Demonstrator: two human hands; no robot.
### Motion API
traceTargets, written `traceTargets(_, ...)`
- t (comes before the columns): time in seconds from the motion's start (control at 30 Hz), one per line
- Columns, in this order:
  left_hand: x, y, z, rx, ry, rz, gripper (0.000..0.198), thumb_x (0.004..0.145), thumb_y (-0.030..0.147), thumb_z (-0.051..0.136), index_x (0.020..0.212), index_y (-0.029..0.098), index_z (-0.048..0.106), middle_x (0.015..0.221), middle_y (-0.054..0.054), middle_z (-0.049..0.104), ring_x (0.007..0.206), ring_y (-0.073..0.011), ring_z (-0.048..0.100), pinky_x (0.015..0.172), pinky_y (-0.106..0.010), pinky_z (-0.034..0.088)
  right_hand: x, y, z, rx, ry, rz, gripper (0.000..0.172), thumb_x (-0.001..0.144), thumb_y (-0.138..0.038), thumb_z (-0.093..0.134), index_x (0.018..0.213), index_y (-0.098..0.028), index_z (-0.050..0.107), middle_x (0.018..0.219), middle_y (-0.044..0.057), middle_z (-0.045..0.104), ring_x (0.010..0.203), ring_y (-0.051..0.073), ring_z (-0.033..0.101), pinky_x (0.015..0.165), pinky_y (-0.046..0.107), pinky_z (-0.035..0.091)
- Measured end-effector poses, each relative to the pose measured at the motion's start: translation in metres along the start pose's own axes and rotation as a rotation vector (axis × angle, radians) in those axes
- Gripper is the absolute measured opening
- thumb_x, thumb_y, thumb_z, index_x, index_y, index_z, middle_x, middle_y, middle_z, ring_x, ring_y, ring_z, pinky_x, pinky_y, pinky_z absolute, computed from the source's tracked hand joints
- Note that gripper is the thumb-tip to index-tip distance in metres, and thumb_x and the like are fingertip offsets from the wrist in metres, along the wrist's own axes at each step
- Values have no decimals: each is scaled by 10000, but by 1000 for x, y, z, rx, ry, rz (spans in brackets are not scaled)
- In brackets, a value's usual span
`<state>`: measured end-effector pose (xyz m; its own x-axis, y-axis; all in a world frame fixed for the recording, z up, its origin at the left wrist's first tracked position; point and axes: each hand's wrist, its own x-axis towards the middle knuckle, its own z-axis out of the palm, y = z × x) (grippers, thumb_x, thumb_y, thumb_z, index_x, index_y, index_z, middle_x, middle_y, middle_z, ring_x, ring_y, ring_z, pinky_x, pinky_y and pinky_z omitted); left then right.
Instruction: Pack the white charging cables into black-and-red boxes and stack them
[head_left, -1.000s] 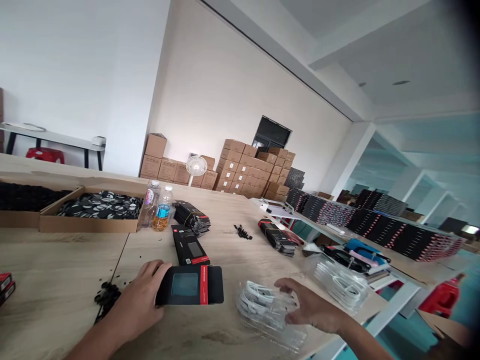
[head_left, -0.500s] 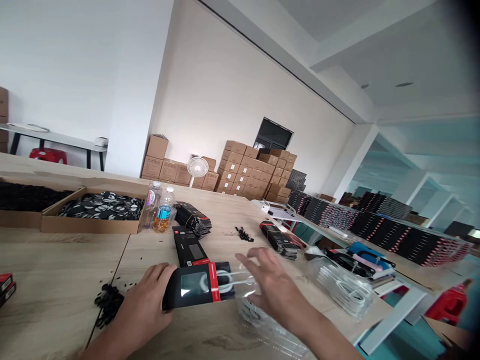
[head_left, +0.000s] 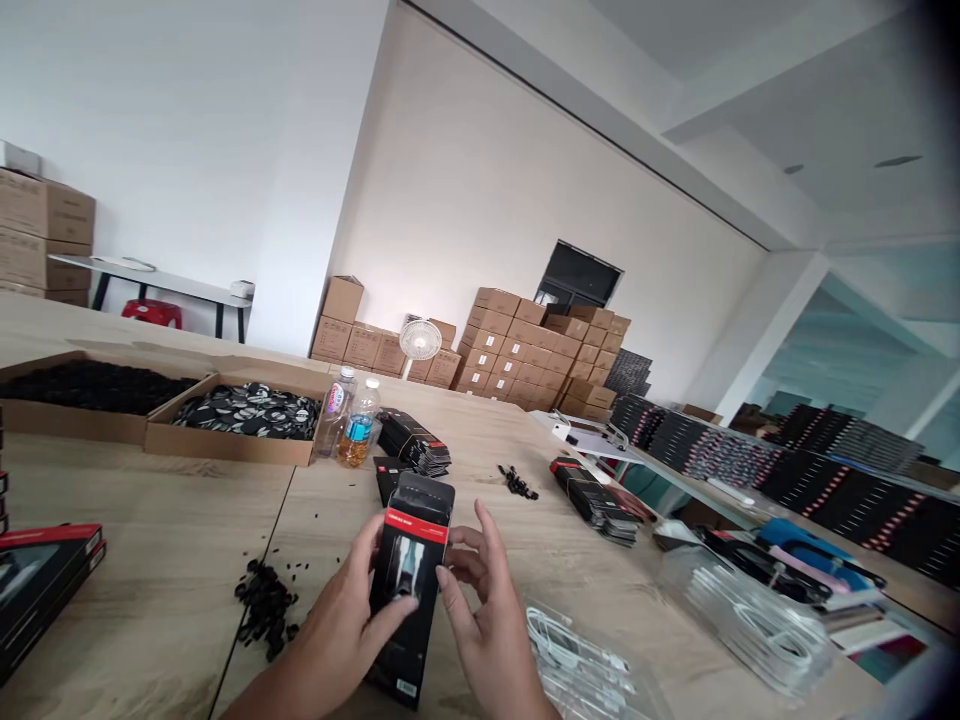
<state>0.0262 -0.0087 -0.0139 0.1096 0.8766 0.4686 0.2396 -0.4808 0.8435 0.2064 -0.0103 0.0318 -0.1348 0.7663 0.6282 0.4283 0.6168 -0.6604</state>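
Observation:
A black box with a red band (head_left: 409,600) stands tilted upright at the lower middle, its top flap raised. My left hand (head_left: 349,610) grips it from the left, thumb across its front. Beside its right edge is my right hand (head_left: 480,600), fingers spread and slightly curled, thumb near the box. White coiled cables in clear bags (head_left: 574,650) lie to the right of my right hand. Behind the box rest a flat black box (head_left: 388,478) and a banded stack of black boxes (head_left: 412,440). Small black pieces (head_left: 266,605) are piled to the left.
Two cardboard trays (head_left: 232,452) of black parts stand at the back left, beside two bottles (head_left: 358,425). Black-and-red boxes (head_left: 52,580) sit at the left edge. Another banded stack (head_left: 596,500) and more bagged cables (head_left: 750,620) are on the right.
The box has turned from lying sideways to upright, now showing another face. My right hand has moved away from the clear bag to the box's side. The view has shifted left.

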Motion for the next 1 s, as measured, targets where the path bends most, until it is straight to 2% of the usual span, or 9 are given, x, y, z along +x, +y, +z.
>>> traceTargets(0.07, 0, 2, -2, -44, 0, 52, 673, 962, 238, 457, 1533, 285, 103, 1497, -122, 482, 1345, -223, 509, 1097, -428, 444, -1, -2, -3, -80, -32, -48, 592, 970, -300, 521, 1517, -286, 295, 1231, 99, 625, 983, 191, 677, 798, 292, 591)
traceTargets(0.13, 0, 2, -4, -38, -7, 86, 644, 982, 225, 415, 1540, 310, 105, 1512, -104, 471, 1337, -215, 519, 1093, -415, 459, 0, -6, -8, -181, -101, -104, 559, 960, -277, 524, 1494, -292, 358, 1272, 104, 597, 1024, 205, 656, 808, 296, 585)
traceTargets(0.23, -2, 0, -8, 25, -3, 123, 624, 964, 213, 456, 1528, 308, 208, 1523, -96, 460, 1331, -232, 525, 1091, -405, 471, 6, -18, -17, -244, -193, -174, 442, 962, -235, 492, 1398, -307, 493, 1220, 86, 605, 1041, 208, 641, 856, 308, 576)
traceTargets(0.37, -5, 2, -15, 123, -2, 174, 544, 952, 249, 502, 1473, 311, 357, 1434, -84, 554, 1235, -232, 599, 1032, -366, 519, 17, -35, -27, -222, -247, -222, 283, 981, -204, 471, 1196, -290, 634, 1146, 68, 619, 1048, 193, 635, 878, 298, 565)
traceTargets(0.47, -3, 8, -22, 176, -2, 238, 426, 970, 260, 475, 1391, 322, 464, 1370, -57, 602, 1191, -214, 620, 1000, -317, 530, 19, -38, -30, -250, -291, -264, 280, 990, -185, 452, 1151, -285, 659, 1189, 70, 610, 1068, 187, 632, 885, 300, 565)
traceTargets(0.57, -1, 13, -25, 182, 12, 244, 389, 977, 262, 456, 1361, 310, 495, 1309, -55, 642, 1136, -204, 650, 956, -280, 547, 13, -30, -28, -363, -234, -319, 377, 982, -160, 451, 1298, -302, 600, 1415, 100, 484, 1131, 199, 625, 928, 329, 563)
traceTargets(0.67, -1, 13, -24, 181, 13, 246, 404, 974, 261, 460, 1374, 311, 483, 1282, -49, 663, 1094, -196, 673, 936, -268, 557, 6, -20, -24, -423, -159, -380, 458, 966, -125, 457, 1368, -323, 552, 1560, 96, 317, 1323, 248, 508, 1024, 383, 517)
traceTargets(0.73, -2, 11, -24, 187, 16, 259, 414, 973, 251, 462, 1382, 316, 466, 1295, -46, 658, 1104, -190, 671, 954, -268, 548, 4, -19, -22, -401, -145, -397, 461, 961, -102, 454, 1348, -326, 569, 1572, 84, 300, 1389, 258, 433, 1051, 404, 496)
traceTargets(1.0, -4, 9, -26, 264, -2, 322, 405, 977, 228, 469, 1371, 322, 461, 1328, -38, 631, 1192, -188, 625, 1003, -263, 508, 9, -35, -23, -385, -170, -351, 290, 950, -131, 510, 1101, -293, 698, 1569, 57, 326, 1431, 298, 345, 1109, 514, 420)
